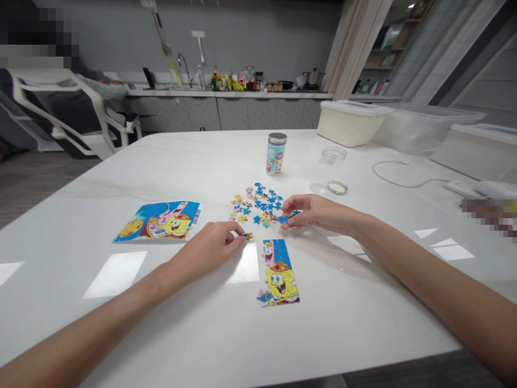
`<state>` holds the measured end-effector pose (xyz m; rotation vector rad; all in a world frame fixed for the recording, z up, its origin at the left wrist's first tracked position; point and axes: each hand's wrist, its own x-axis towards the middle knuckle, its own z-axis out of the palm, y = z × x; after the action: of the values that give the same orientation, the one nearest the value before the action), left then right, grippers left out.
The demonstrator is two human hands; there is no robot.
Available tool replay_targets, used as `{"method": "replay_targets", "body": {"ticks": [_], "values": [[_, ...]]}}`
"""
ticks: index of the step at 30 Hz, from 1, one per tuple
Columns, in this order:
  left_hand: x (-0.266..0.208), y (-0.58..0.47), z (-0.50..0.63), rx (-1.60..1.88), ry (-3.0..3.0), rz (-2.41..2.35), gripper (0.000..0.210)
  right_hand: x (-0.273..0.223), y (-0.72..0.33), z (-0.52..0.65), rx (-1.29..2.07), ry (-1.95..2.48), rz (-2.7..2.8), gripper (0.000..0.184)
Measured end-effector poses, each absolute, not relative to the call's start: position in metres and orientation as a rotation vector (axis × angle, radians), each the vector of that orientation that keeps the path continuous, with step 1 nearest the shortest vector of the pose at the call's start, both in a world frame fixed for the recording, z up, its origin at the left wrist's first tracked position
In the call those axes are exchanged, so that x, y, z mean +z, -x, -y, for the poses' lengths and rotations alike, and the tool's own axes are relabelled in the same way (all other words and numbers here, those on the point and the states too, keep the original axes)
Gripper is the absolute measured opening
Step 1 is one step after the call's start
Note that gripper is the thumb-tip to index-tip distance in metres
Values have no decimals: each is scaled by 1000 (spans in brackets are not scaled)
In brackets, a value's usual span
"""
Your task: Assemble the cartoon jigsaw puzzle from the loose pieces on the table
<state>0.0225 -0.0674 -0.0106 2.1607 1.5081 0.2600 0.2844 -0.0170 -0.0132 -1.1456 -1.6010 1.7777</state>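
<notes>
Between the thumb and forefinger of my left hand point(220, 241) is a small brownish-yellow puzzle piece point(249, 236). My right hand point(309, 211) is at the right edge of the loose puzzle pieces point(264, 206), its fingers curled round a blue puzzle piece point(294, 214). The loose pieces are mostly blue, with some yellow and pink. Nearer to me, between my hands, lies a joined strip of puzzle point(281, 274) with a yellow sponge character and a pink one. Left of the pile, beyond my left forearm, a printed picture sheet point(161, 220) lies flat.
A printed jar with a metal lid point(276, 155) stands behind the pieces. To its right are a clear jar point(332, 157) and a round lid point(337, 187). Storage boxes point(351, 125) and a white cable point(398, 183) lie at the right. A person sits in a chair point(60, 102) far left.
</notes>
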Motion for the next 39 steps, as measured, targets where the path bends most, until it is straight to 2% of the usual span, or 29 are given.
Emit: {"method": "replay_targets", "body": {"ticks": [18,30,39], "values": [[-12,-24,65,441,-1955,-1615,25,-18,-283,14,1831,1054,1638,25],[-19,-20,61,460,-1954,-1644,14,-15,-281,18,1798,1051,1711,22],[-19,-19,63,396,-2068,-1658,30,-13,-280,20,1794,1064,1719,19]]}}
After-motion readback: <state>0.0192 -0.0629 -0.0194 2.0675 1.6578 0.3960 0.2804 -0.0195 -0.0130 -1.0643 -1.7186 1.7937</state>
